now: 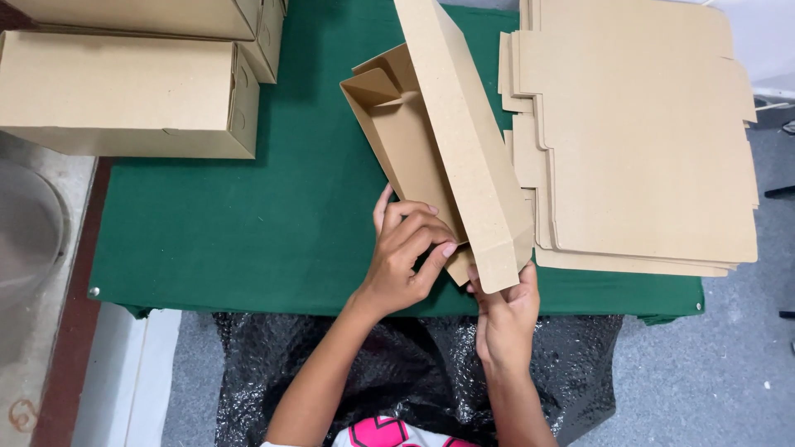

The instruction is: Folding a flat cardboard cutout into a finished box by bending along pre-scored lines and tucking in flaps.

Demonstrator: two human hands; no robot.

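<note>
You hold a half-folded brown cardboard box (431,141) over the green table, and both grips sit at its near end. Your left hand (403,257) curls its fingers (418,228) over the near corner of the open tray side, thumb pressed against the inner wall. Your right hand (505,310) pinches the lower edge of the long flat panel from beneath. From the two grips the box runs away from you and tilts up to the left; its far end shows a folded-in flap and an open, empty inside. The panel above your right grip stands steeply on edge.
</note>
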